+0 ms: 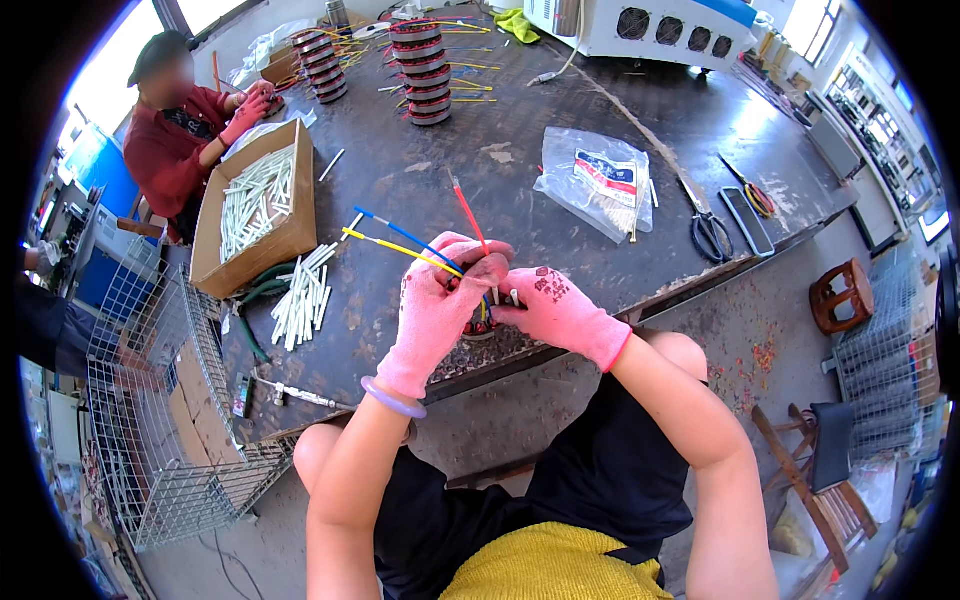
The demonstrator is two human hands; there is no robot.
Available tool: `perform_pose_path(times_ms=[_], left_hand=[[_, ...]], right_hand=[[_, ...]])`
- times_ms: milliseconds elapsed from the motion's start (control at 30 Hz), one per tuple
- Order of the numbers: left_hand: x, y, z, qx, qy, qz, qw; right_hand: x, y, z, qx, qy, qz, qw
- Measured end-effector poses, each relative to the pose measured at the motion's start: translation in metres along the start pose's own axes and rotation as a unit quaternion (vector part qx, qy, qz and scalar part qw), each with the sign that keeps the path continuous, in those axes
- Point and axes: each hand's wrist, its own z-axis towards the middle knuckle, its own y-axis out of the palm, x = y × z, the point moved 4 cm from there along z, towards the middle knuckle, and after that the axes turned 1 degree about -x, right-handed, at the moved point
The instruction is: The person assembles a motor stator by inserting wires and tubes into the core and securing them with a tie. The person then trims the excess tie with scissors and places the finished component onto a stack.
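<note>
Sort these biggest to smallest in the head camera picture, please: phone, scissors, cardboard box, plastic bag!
1. Cardboard box
2. Plastic bag
3. Phone and scissors: they look too alike to rank.

Dark table (pixel 600 100) carries white tubes (pixel 303 300), scissors (pixel 704 214), plastic bag (pixel 598 180).

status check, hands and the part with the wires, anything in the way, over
Left hand, right hand: both at wound part, grip partly hidden. Red wire, blue wire, yellow wire sticking out. Loose white sticks lie left, clear of hands.
</note>
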Motion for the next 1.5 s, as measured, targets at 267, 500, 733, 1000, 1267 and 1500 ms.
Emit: perform_pose_path(times_ms=[267,500,733,1000,1267,1500], left_hand=[[0.000,0.004,0.002,0.022,0.070,0.022,0.997],[0.001,-0.013,0.000,-0.001,0.044,0.051,0.998],[0.008,-0.018,-0.010,-0.016,0.012,0.121,0.992],[-0.002,-0.020,-0.014,0.021,0.003,-0.003,1.000],[0.007,-0.018,-0.020,-0.003,0.068,0.031,0.997],[0.008,-0.016,-0.023,-0.024,0.055,0.025,0.998]], right_hand=[[0.001,0.020,0.003,0.080,-0.045,-0.122,0.988],[0.005,-0.026,-0.013,0.057,0.130,0.201,0.969],[0.057,-0.009,-0.037,0.123,0.178,0.206,0.954],[0.057,0.008,-0.042,0.120,0.165,0.168,0.964],[0.019,-0.031,-0.046,0.097,0.159,0.240,0.953],[-0.101,-0.092,-0.041,0.155,0.050,0.317,0.934]])
